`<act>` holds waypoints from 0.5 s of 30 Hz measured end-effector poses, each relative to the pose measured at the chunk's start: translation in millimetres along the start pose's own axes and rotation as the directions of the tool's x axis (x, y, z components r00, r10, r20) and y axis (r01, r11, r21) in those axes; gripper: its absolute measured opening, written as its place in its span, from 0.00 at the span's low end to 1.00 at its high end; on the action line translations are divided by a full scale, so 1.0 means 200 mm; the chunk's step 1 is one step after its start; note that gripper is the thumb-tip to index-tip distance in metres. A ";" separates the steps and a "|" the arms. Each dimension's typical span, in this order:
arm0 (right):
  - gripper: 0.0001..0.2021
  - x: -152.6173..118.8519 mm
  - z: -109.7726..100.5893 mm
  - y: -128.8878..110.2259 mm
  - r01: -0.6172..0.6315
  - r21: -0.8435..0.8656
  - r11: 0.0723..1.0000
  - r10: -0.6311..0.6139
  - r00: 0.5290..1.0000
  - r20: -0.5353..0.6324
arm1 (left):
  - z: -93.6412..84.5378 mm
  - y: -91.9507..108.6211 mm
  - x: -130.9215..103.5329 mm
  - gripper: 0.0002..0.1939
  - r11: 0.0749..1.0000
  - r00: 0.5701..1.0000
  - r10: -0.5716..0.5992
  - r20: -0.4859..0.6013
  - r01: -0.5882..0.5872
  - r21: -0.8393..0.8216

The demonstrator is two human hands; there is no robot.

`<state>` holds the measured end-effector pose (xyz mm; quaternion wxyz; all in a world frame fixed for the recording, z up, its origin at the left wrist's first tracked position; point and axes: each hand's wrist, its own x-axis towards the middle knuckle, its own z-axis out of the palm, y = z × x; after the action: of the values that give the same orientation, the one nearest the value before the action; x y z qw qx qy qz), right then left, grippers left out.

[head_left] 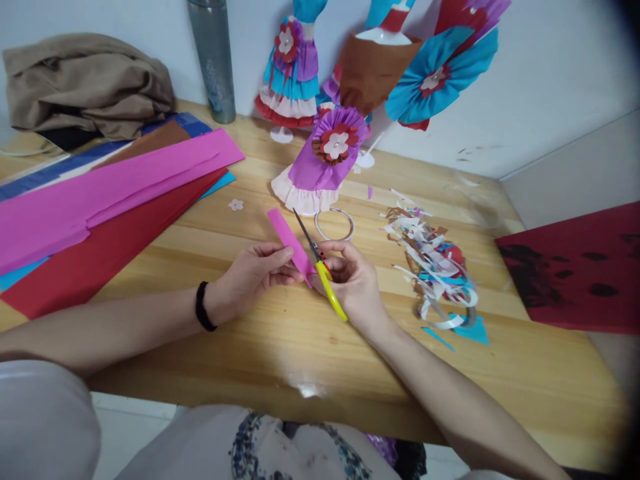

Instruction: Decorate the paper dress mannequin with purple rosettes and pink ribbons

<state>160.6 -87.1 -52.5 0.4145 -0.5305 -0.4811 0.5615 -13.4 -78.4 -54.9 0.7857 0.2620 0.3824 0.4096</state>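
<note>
My left hand [265,268] pinches a narrow pink strip [286,235] between thumb and fingers. The strip slants from upper left down toward my other hand, its lower end bent and narrow. My right hand [353,280] holds a pair of scissors [327,283] with yellow handles and dark blades pointing up and left. The blades lie beside the strip and look closed together. Some fingers of the right hand are hidden behind the handles, close to the strip's lower end. Just beyond the right hand, a silvery ring [350,220] lies on the table.
Pink sheets [125,170] and red sheets [115,247] lie at left, near brown cloth [90,83] and a bottle [213,60]. Ruffled dress shapes [320,163] stand at the back. Paper scraps [435,257] pile at right. A small white flower [235,205] lies on the table [240,360].
</note>
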 end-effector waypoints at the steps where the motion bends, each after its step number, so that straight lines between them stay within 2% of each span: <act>1: 0.28 0.00 0.00 0.00 -0.002 0.010 1.000 0.002 1.000 0.006 | 0.00 0.00 0.00 0.15 1.000 1.000 -0.006 0.021 0.006 0.004; 10: 0.26 0.00 -0.02 0.01 0.001 0.046 0.999 -0.001 1.000 0.005 | -0.02 -0.04 0.00 0.23 0.998 0.986 -0.058 0.154 0.062 -0.025; 15: 0.27 -0.01 -0.02 0.03 -0.023 0.052 0.998 0.021 0.999 0.032 | 0.01 -0.04 -0.03 0.17 0.993 0.987 -0.097 0.126 0.087 0.084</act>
<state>164.9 -89.5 -57.6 0.4144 -0.5159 -0.4670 0.5866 -10.4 -87.4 -56.7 0.8161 0.3009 0.3577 0.3397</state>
